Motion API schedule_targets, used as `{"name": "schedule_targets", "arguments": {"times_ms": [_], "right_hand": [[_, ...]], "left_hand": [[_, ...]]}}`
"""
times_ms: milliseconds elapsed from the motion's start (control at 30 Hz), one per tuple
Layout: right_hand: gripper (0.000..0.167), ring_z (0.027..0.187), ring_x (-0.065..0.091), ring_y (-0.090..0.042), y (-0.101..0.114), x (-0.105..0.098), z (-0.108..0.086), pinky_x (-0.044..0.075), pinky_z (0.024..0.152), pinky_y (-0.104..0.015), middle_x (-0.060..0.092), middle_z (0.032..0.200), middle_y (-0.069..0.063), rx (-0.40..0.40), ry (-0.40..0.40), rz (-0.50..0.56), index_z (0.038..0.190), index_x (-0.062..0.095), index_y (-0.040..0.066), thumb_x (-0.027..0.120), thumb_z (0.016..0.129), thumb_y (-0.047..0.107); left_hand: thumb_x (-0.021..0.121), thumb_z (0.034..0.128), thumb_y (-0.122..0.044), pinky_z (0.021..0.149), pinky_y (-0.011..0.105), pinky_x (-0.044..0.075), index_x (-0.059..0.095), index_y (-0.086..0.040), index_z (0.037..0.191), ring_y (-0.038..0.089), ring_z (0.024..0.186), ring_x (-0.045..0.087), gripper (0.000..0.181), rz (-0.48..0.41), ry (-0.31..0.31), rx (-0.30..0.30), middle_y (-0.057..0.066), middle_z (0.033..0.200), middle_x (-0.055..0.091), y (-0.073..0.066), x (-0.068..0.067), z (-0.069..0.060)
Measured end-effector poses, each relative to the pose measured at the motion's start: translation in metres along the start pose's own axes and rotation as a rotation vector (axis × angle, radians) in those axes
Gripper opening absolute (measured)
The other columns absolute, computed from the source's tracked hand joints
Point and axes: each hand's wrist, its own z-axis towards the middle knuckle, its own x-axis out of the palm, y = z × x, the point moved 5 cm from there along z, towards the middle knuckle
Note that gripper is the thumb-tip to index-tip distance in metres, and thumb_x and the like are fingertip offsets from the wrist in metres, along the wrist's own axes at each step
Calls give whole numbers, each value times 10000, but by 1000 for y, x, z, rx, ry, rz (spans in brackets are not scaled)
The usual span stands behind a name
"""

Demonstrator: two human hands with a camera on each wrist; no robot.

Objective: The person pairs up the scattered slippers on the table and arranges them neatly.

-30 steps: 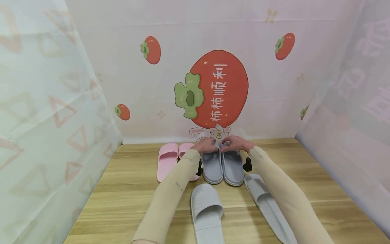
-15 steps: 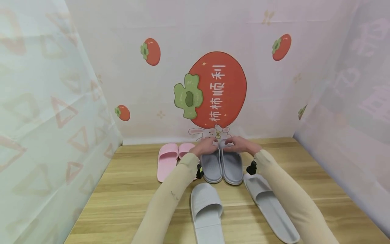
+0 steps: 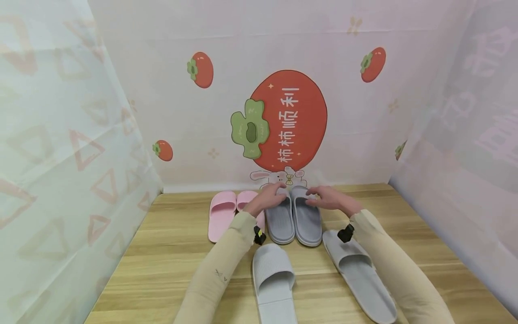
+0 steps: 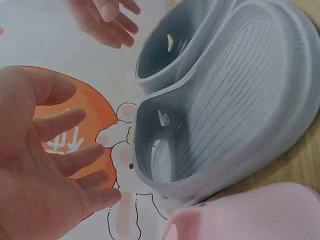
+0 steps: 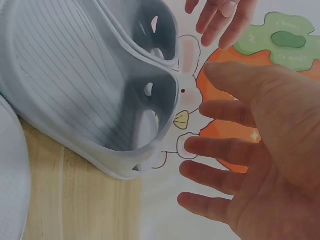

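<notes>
Nothing is gripped by the left hand [image 3: 265, 200] or right hand [image 3: 329, 198], both loosely spread near the blue-grey slippers [image 3: 286, 220], which are set toes-to-wall [image 3: 194, 117] beside the pink pair [image 3: 220, 220], apparently for alignment.

Staged booth, set up like a shoe nook. Can't tell if it's inside a home, shop or studio. Evidence: creased printed sheets for walls. Left sheet [image 3: 52, 135] fills the left of the frame, right sheet [image 3: 465, 117] the right, back sheet [image 3: 174, 103] the upper middle. Big persimmon print [image 3: 303, 121] with white Chinese characters at center, cartoon rabbit [image 3: 275, 176] below it. Wood-grain surface [image 3: 170, 270] across the bottom. Slides on it: pink pair [image 3: 219, 225] and blue-grey pair [image 3: 309, 225] mid-frame, light grey pair [image 3: 277, 301] bottom center to lower right.
</notes>
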Motion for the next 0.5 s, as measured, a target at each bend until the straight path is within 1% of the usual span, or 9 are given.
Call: {"name": "schedule_targets", "arguments": {"times_ms": [67, 233, 300, 400, 500], "right_hand": [[422, 1157, 600, -383, 3, 0, -5, 474, 972, -507, 649, 1246, -197, -6, 1, 3, 1243, 624, -26, 617, 952, 279], [451, 1174, 597, -375, 10, 0, -18, 470, 986, -514, 648, 1258, -193, -21, -18, -26, 1264, 614, -22, 626, 945, 297], [452, 1189, 589, -375, 12, 1, -24, 468, 990, -517, 644, 1268, -187, -25, -24, -26, 1266, 615, -13, 636, 939, 298], [454, 1199, 580, -381, 15, 1, -33, 460, 993, -528, 637, 1275, -189, -46, -24, -10, 1262, 616, -10, 647, 930, 298], [461, 1202, 583, -363, 15, 4, -43, 458, 998, -521, 639, 1277, -167, -48, -19, -15, 1265, 619, 15, 651, 925, 325]], "left_hand": [[512, 984, -224, 1095, 420, 404, 508, -95, 1398, 261, 1353, 465, 433, -20, -7, 18, 112, 1430, 530, 0, -1, -3], [523, 963, -197, 1124, 418, 371, 520, -17, 1379, 277, 1358, 456, 453, -20, -25, 69, 140, 1417, 538, 0, -4, -13], [530, 955, -192, 1133, 419, 359, 532, -8, 1363, 282, 1362, 449, 447, -20, -32, 80, 149, 1412, 536, 1, -5, -17], [536, 958, -181, 1135, 430, 352, 541, -13, 1345, 288, 1364, 437, 421, -40, -44, 83, 153, 1404, 532, 3, -5, -24], [540, 965, -168, 1142, 456, 335, 543, -12, 1332, 315, 1381, 413, 399, -66, -50, 88, 164, 1396, 537, 4, -4, -33]]}}
